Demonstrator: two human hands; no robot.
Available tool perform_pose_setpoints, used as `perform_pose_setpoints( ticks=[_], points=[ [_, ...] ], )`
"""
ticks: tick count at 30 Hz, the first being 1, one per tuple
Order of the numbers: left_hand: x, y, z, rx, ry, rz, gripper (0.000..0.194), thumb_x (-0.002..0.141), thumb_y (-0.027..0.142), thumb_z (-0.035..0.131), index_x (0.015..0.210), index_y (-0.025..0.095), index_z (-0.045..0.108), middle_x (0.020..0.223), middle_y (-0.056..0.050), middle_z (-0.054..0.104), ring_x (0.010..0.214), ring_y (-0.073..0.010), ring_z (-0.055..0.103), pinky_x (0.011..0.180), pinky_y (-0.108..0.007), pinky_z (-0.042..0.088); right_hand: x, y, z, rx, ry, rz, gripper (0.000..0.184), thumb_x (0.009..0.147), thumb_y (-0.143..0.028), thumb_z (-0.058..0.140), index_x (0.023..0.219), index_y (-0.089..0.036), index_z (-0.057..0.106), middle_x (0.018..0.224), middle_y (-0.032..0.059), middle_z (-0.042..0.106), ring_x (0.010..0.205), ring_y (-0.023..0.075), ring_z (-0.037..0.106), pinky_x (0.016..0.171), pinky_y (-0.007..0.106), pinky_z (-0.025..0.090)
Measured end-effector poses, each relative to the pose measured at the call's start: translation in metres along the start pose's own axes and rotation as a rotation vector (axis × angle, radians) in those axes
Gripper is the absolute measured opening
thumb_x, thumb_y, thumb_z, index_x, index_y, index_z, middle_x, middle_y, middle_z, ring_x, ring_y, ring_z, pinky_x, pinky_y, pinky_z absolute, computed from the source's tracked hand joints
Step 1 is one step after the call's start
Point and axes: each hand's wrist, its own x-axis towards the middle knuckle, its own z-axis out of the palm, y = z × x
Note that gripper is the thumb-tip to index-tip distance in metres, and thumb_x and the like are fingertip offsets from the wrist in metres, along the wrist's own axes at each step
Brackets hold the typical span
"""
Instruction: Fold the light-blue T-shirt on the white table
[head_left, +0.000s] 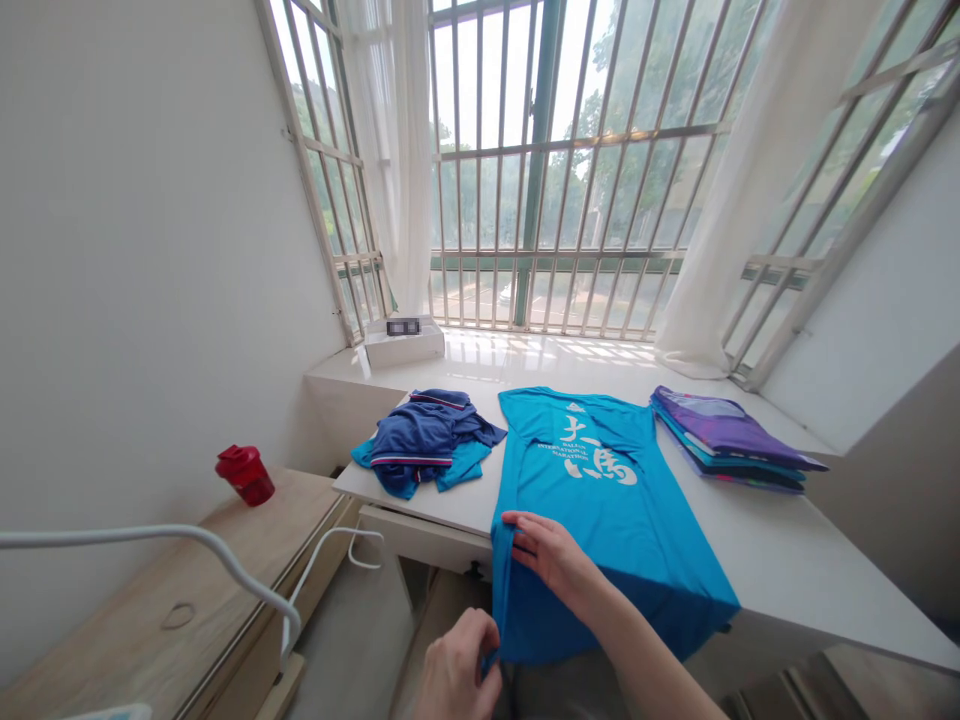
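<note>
A bright blue T-shirt [600, 500] lies flat on the white table [757, 570], its white print and "International Marathon" lettering facing up. The shirt's near end hangs over the table's front edge. My left hand [454, 668] is at the bottom of the view, pinching the shirt's lower left edge. My right hand [546, 552] lies across the shirt's left side, its fingers gripping the edge of the fabric. Part of the shirt's lower edge is hidden behind my left hand.
A rumpled heap of navy and teal clothing [424, 445] lies left of the shirt, and a folded stack of purple and teal garments [724, 440] lies right of it. A red cup [246, 475] stands on a wooden surface [176, 610]. A white box [403, 342] sits on the windowsill.
</note>
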Motion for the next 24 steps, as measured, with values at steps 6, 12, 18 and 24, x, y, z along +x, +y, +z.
perform_pose_setpoints(
  ticks=[6, 12, 18, 24],
  points=[
    [0.005, 0.001, 0.006, 0.049, -0.115, 0.025, 0.033, 0.059, 0.004, 0.050, 0.086, 0.024, 0.054, 0.084, 0.002, 0.060, 0.070, -0.0131, 0.056, 0.063, -0.022, 0.037, -0.021, 0.023, -0.008, 0.029, 0.128, -0.090, 0.055, 0.061, -0.050, 0.086, 0.106, -0.020, 0.074, 0.100, 0.0062, 0.075, 0.093, 0.0194, 0.065, 0.087, 0.030, 0.047],
    [0.014, -0.011, 0.016, 0.006, -0.305, 0.025, 0.036, 0.060, 0.006, 0.058, 0.091, 0.025, 0.058, 0.091, 0.003, 0.063, 0.067, -0.0121, 0.057, 0.062, -0.021, 0.039, -0.039, 0.069, -0.005, 0.083, 0.290, -0.052, 0.067, 0.050, -0.057, 0.089, 0.104, -0.024, 0.071, 0.106, 0.0082, 0.073, 0.099, 0.0255, 0.065, 0.079, 0.031, 0.049],
    [0.045, 0.019, -0.048, -0.157, -0.174, 0.219, 0.014, 0.084, 0.019, 0.055, 0.093, 0.023, 0.065, 0.090, 0.000, 0.068, 0.077, -0.0139, 0.061, 0.070, -0.021, 0.044, -0.029, 0.100, -0.010, 0.053, 0.314, -0.041, 0.071, 0.043, -0.061, 0.089, 0.098, -0.021, 0.068, 0.097, 0.0109, 0.072, 0.099, 0.0300, 0.065, 0.079, 0.035, 0.051],
    [0.161, 0.074, -0.104, 0.052, -0.024, 0.398, 0.017, 0.093, 0.026, 0.050, 0.100, 0.023, 0.066, 0.096, -0.002, 0.071, 0.080, -0.0159, 0.064, 0.075, -0.024, 0.046, -0.005, 0.115, -0.015, -0.143, 0.331, -0.169, 0.071, 0.045, -0.071, 0.082, 0.092, -0.021, 0.067, 0.079, 0.0075, 0.066, 0.079, 0.0270, 0.064, 0.073, 0.037, 0.050]
  ],
)
